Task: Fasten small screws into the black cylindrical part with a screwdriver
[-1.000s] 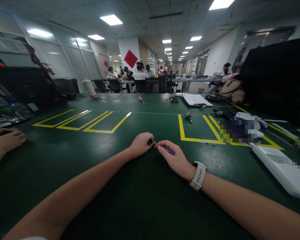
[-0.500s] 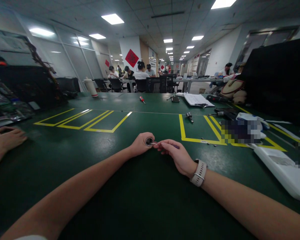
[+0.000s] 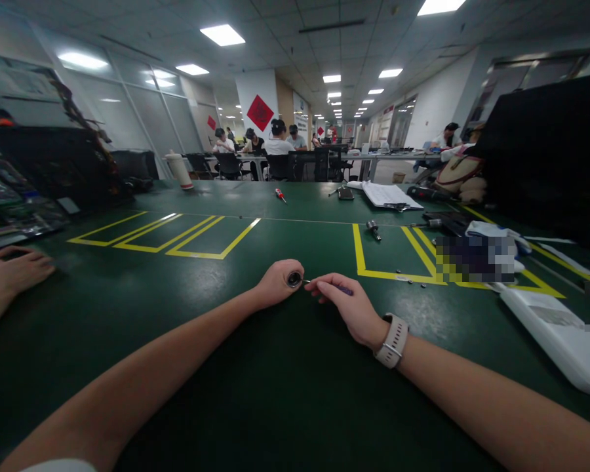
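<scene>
Head view: left hand (image 3: 276, 286) closed around a round, dark-mouthed metal part (image 3: 294, 280) at the desk (image 3: 226, 367). Right hand (image 3: 347, 301) pinches a slim purple-handled tool (image 3: 345, 290), long axis roughly sideways, tip pointing left at the rim. Metal part sits just left of the right hand; tip contact unclear.

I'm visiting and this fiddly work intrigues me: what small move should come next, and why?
Perhaps the right hand should steady the purple-handled tool and line its tip up with the round part before pushing. The left hand grips that part with its open end showing, and the tool's thin shaft points toward its rim, though whether they touch is hard to tell.
</scene>
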Demonstrator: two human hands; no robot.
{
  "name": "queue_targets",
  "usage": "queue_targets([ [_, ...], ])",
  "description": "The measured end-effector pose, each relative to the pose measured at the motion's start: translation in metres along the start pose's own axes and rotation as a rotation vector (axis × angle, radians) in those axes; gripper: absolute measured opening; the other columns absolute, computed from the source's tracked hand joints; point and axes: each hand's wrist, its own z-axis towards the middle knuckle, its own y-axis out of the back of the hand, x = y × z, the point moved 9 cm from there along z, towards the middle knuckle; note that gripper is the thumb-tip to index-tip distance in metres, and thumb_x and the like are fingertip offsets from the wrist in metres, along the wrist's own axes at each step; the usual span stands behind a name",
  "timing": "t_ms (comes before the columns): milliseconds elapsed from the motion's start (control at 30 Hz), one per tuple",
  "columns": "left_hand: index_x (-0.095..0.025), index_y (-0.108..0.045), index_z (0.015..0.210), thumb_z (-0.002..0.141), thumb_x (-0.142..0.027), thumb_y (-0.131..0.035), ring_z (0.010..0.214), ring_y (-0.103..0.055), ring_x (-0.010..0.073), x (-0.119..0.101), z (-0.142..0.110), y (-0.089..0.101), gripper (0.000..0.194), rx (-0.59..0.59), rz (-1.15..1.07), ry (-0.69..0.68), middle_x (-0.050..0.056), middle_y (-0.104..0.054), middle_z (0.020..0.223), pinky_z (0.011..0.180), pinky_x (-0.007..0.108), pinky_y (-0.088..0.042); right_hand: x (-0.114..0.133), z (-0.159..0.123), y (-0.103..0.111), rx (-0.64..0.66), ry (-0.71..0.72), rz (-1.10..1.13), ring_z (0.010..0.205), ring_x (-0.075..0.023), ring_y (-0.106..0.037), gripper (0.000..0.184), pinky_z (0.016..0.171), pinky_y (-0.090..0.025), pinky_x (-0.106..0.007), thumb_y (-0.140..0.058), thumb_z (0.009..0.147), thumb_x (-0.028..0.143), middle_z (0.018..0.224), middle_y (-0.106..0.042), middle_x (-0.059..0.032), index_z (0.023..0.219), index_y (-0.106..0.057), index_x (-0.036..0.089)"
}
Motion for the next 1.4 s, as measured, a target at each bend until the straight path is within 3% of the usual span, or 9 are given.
queue_targets([
  [100,-0.015,-0.051,0.066,0.069,-0.014,-0.056,0.060,-0.051,0.0103,0.000,0.000,0.001,0.006,0.001,-0.067,-0.003,-0.002,-0.052,0.063,0.057,0.021,-0.039,-0.010,0.003,0.000,0.012,-0.075,0.177,0.082,-0.0175,-0.057,0.014,0.073,-0.043,-0.033,-0.057,0.077,0.028,0.087,-0.068,-0.0055,0.081,-0.066,0.018],
  [200,-0.015,-0.050,0.064,0.068,-0.013,-0.056,0.057,-0.049,0.0096,0.003,0.001,0.001,0.008,-0.014,-0.062,0.017,-0.003,-0.051,0.061,0.054,0.020,-0.038,-0.009,0.003,0.001,0.003,-0.060,0.186,0.082,-0.0174,-0.057,0.014,0.072,-0.043,-0.032,-0.057,0.077,0.029,0.088,-0.068,-0.0054,0.081,-0.066,0.018],
  [367,-0.015,-0.052,0.066,0.068,-0.011,-0.055,0.061,-0.052,0.0116,0.005,0.000,-0.002,0.005,-0.012,0.053,0.023,-0.001,-0.055,0.065,0.057,0.022,-0.039,0.008,-0.004,0.000,-0.034,0.070,-0.114,0.081,-0.0173,-0.057,0.015,0.073,-0.044,-0.033,-0.054,0.080,0.027,0.087,-0.066,-0.0044,0.083,-0.066,0.019],
  [500,-0.016,-0.051,0.064,0.066,-0.009,-0.055,0.060,-0.051,0.0124,0.002,0.000,-0.004,0.008,0.006,0.166,0.006,-0.001,-0.053,0.064,0.058,0.024,-0.039,0.011,-0.006,-0.003,-0.012,0.074,-0.275,0.081,-0.0175,-0.057,0.017,0.075,-0.044,-0.034,-0.053,0.080,0.028,0.087,-0.065,-0.0044,0.083,-0.066,0.018],
  [833,-0.015,-0.051,0.066,0.070,-0.016,-0.056,0.060,-0.051,0.0104,0.004,-0.001,0.001,0.007,-0.012,-0.074,0.015,-0.002,-0.053,0.064,0.057,0.021,-0.040,-0.007,0.000,0.000,0.019,-0.110,0.214,0.078,-0.0161,-0.058,0.015,0.071,-0.043,-0.032,-0.060,0.074,0.031,0.088,-0.069,-0.0051,0.080,-0.066,0.019],
  [967,-0.015,-0.051,0.065,0.068,-0.014,-0.056,0.059,-0.050,0.0104,0.006,0.000,0.000,0.006,-0.023,-0.039,0.033,-0.002,-0.052,0.063,0.056,0.021,-0.039,-0.003,-0.001,0.000,0.010,-0.044,0.167,0.078,-0.0161,-0.058,0.015,0.071,-0.043,-0.032,-0.058,0.077,0.031,0.090,-0.068,-0.0046,0.081,-0.065,0.019],
  [1200,-0.015,-0.052,0.064,0.066,-0.011,-0.056,0.061,-0.051,0.0128,0.008,0.000,-0.001,0.006,-0.043,0.116,0.049,-0.001,-0.053,0.063,0.057,0.023,-0.038,0.012,-0.007,-0.003,-0.010,0.106,-0.253,0.080,-0.0177,-0.057,0.017,0.073,-0.044,-0.035,-0.053,0.080,0.028,0.086,-0.065,-0.0049,0.084,-0.066,0.018],
  [1300,-0.015,-0.052,0.064,0.066,-0.011,-0.056,0.060,-0.050,0.0124,0.007,-0.001,0.000,0.006,-0.052,0.107,0.043,-0.001,-0.053,0.063,0.057,0.023,-0.038,0.009,-0.005,-0.005,0.020,0.081,-0.206,0.081,-0.0177,-0.057,0.018,0.074,-0.044,-0.035,-0.054,0.080,0.029,0.088,-0.065,-0.0052,0.085,-0.066,0.018],
  [1400,-0.015,-0.052,0.065,0.068,-0.012,-0.056,0.060,-0.050,0.0112,0.006,-0.001,0.002,0.005,-0.065,0.034,0.037,-0.002,-0.052,0.063,0.056,0.022,-0.038,0.001,-0.003,-0.002,0.024,0.005,0.002,0.080,-0.0170,-0.058,0.017,0.071,-0.044,-0.033,-0.056,0.078,0.030,0.091,-0.067,-0.0055,0.085,-0.066,0.018],
])
